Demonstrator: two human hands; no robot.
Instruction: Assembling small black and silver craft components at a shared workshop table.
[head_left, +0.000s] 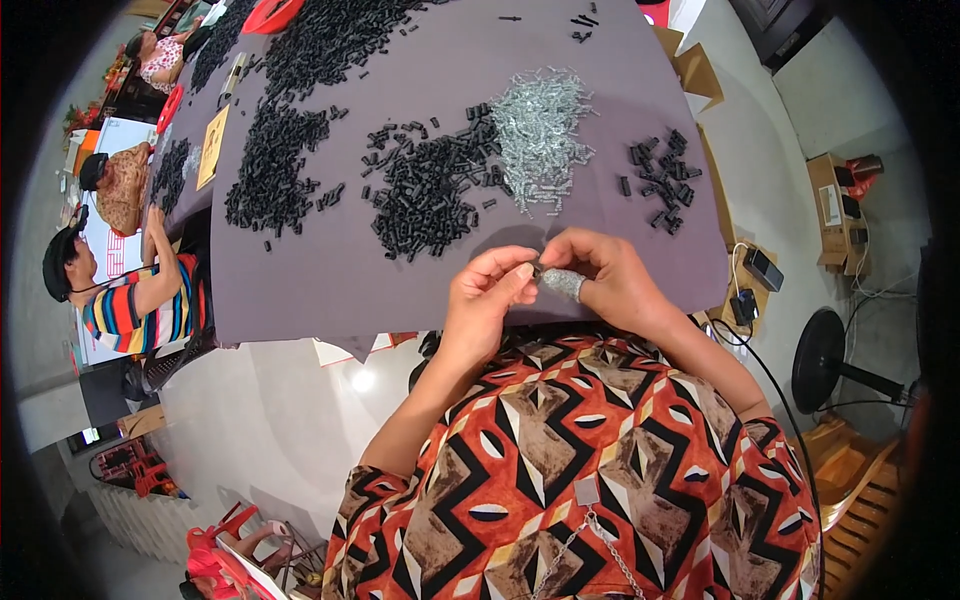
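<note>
My left hand (490, 293) and my right hand (603, 275) meet over the near edge of the table, fingertips pinched together. Between them is a small dark piece, mostly hidden by the fingers. A grey, glittery covering (563, 284) wraps my right thumb. Just beyond the hands lies a heap of short black tubular pieces (425, 195). Touching that heap on its right is a pile of small clear pieces (543, 140). Farther right, a smaller loose group of black pieces (664, 180) rests on the cloth.
A purple-grey cloth (640, 50) covers the table. More black heaps (275, 165) spread left and far, near a red basin (272, 12). People sit at the left, one in a striped shirt (150, 305). A black fan (820, 360), cartons (697, 75) and a wooden chair (850, 490) stand right.
</note>
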